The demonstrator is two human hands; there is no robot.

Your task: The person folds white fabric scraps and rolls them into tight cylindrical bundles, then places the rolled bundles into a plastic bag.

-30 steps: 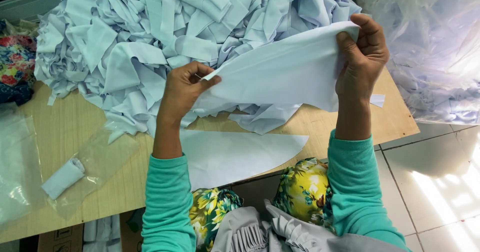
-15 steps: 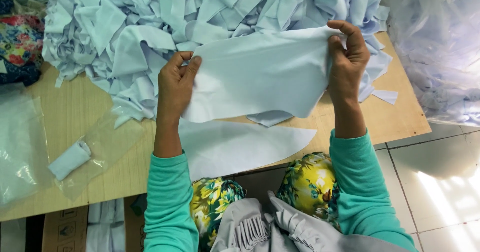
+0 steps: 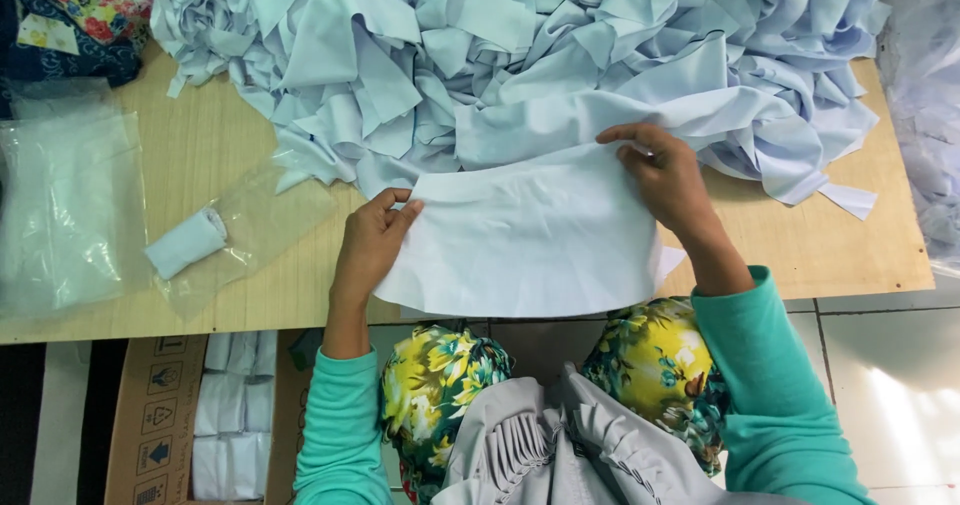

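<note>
Two hands hold one pale blue fabric panel [image 3: 525,240], which now lies spread flat on the desk [image 3: 230,155] at its near edge; half a second earlier the same panel was held up in the air between the hands, so it has been lowered and smoothed out, its curved lower border overhanging the desk edge above the lap. The left hand [image 3: 372,240] pinches the panel's left corner, fingers pressed together on the cloth. The right hand [image 3: 665,177] pinches the upper right corner, thumb under and fingers curled over the edge. Judged from this, the piece is being laid down flat rather than inspected aloft.

Just beyond both grips, touching the panel's far border, rises a large heap of cut pieces [image 3: 520,55] in the same pale blue, covering most of the desk's far half; it crowds the panel and leaves little bare board ahead of the hands. A second flat piece [image 3: 668,261] peeks out beneath the panel, below the right grip. Well to the left of the left grip lies a clear plastic bag [image 3: 245,230] holding a small folded bundle [image 3: 186,243], with further clear bags [image 3: 65,210] beyond it. Floral cloth [image 3: 90,5] sits at the far left corner. Below the desk, left of the left sleeve, stands a cardboard box [image 3: 160,415] of folded white packs.
</note>
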